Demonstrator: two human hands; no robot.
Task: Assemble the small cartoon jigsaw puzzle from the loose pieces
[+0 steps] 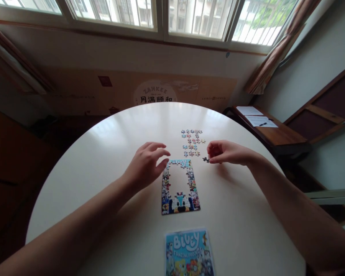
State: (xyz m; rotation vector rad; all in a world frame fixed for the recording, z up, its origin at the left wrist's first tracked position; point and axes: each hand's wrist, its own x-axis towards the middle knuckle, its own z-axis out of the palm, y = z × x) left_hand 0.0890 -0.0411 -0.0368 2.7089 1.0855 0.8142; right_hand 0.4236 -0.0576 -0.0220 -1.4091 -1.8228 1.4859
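Observation:
A partly filled jigsaw puzzle lies on the round white table, its border and bottom pieces in place around a bare white middle. My left hand hovers at its upper left corner, fingers apart and holding nothing. To the right of the puzzle, my right hand pinches a dark puzzle piece between thumb and fingers. Loose puzzle pieces are laid out in short rows beyond the puzzle, left of my right hand.
A Bluey picture card lies at the near side of the table. On the right stands a wooden chair or bench with papers and a pen on it. Windows and a printed box or panel are beyond the table.

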